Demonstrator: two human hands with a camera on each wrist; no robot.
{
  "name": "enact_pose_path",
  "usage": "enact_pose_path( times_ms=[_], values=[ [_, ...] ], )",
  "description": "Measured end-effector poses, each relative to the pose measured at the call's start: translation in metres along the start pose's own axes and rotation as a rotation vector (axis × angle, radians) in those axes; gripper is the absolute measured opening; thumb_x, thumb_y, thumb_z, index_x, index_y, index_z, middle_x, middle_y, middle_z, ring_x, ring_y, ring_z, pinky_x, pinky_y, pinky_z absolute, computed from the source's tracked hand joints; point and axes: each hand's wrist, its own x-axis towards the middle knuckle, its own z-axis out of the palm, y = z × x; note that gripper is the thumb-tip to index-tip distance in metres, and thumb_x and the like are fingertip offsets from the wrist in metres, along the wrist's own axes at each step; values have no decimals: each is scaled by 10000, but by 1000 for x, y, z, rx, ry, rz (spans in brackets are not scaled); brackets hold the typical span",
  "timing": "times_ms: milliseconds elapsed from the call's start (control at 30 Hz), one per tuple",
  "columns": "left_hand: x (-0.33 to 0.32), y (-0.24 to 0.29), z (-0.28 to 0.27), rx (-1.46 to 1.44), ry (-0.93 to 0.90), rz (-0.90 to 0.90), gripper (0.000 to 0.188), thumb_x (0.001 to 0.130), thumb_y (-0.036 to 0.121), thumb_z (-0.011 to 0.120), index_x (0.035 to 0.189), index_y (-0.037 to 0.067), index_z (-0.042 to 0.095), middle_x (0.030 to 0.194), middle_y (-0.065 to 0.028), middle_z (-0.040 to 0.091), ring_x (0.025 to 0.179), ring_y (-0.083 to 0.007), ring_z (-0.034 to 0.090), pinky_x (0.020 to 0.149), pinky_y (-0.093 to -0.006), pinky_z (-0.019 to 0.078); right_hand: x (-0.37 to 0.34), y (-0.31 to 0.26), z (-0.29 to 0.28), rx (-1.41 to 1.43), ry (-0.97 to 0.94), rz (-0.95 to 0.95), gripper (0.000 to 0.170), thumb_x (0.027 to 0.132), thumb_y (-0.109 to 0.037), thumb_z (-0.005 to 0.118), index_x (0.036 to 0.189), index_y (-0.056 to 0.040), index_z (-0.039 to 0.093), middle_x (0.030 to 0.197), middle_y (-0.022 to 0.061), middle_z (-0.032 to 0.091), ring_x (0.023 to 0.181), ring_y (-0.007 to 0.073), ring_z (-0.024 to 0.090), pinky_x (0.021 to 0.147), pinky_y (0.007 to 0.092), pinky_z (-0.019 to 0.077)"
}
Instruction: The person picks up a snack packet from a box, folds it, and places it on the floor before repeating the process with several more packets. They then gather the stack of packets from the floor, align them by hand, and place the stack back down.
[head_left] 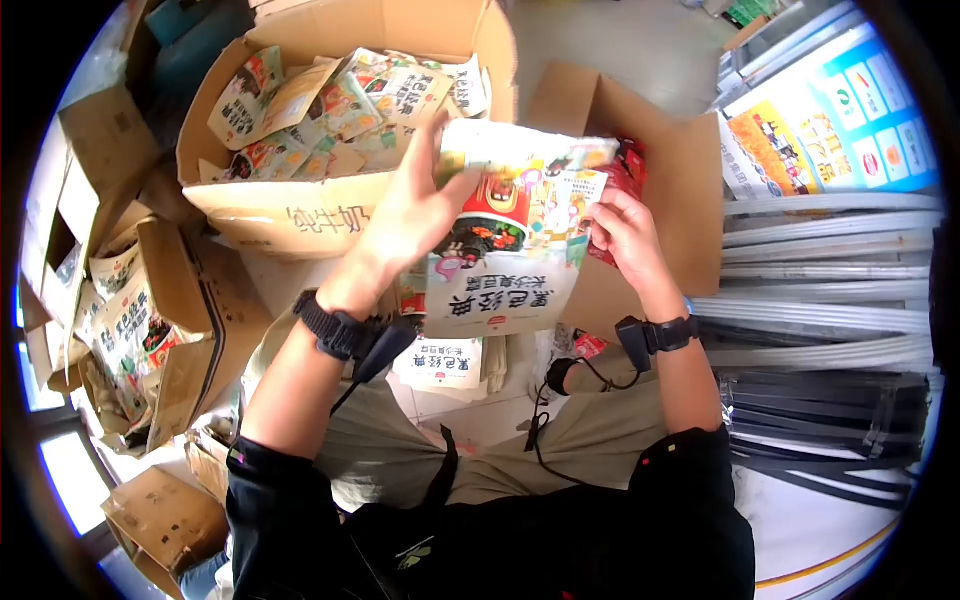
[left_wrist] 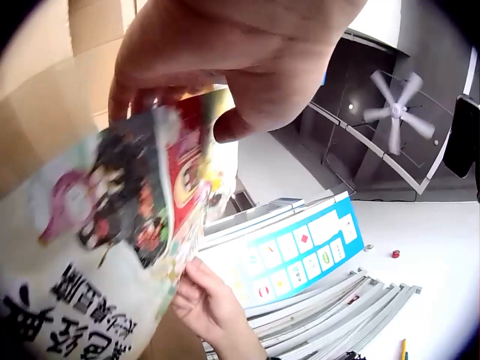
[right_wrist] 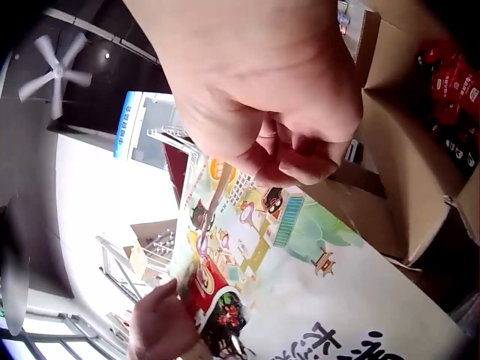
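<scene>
A printed pouch [head_left: 505,285] with a red and black food picture hangs upside down between the two hands in the head view. My left hand [head_left: 425,205] grips its upper left edge, the thumb over the front. At its right edge, my right hand [head_left: 627,238] pinches the side with curled fingers. In the left wrist view the pouch [left_wrist: 112,217] runs below the left hand [left_wrist: 240,60]. The right wrist view has the right hand [right_wrist: 262,105] holding the edge of the pouch [right_wrist: 300,262]. More such pouches [head_left: 440,362] lie stacked on the floor below.
Behind the left hand, a large carton [head_left: 290,205] holds many loose pouches. An open carton [head_left: 685,200] at right has red packets [head_left: 630,165] inside. Further cartons [head_left: 175,330] stand at left. White rails [head_left: 820,265] and black strips [head_left: 825,412] lie at far right.
</scene>
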Motion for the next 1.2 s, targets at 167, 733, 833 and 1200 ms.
enact_pose_path(
  times_ms=[167,733,833,1200],
  values=[
    [14,3,-30,291,203,52,640,869,206,607,1434,78,334,1298,-227,554,1215,-364,531,994,-419,439,-17,68,32,-375,-90,116,67,946,-43,486,970,8,523,815,86,656,526,105,590,465,251,475],
    [-4,7,-53,1066,22,25,380,823,192,616,1175,50,604,1157,-179,605,1100,-358,578,988,-452,434,2,288,68,-521,-70,409,400,911,-26,451,1300,17,371,960,194,623,593,246,671,436,345,511],
    [-11,-22,-56,1304,-147,-123,560,823,211,584,1349,76,445,1215,-215,556,1183,-390,514,1051,-611,311,16,230,88,-495,-253,518,353,925,-96,528,1252,35,498,1008,130,655,771,191,670,629,325,546],
    [-7,-6,-37,1623,-271,-434,515,842,244,596,1281,-10,506,1270,-181,500,1260,-407,423,1016,-598,338,139,-93,161,-692,-681,-18,240,972,-159,535,1145,-12,613,945,71,688,753,122,648,640,263,522]
  ],
)
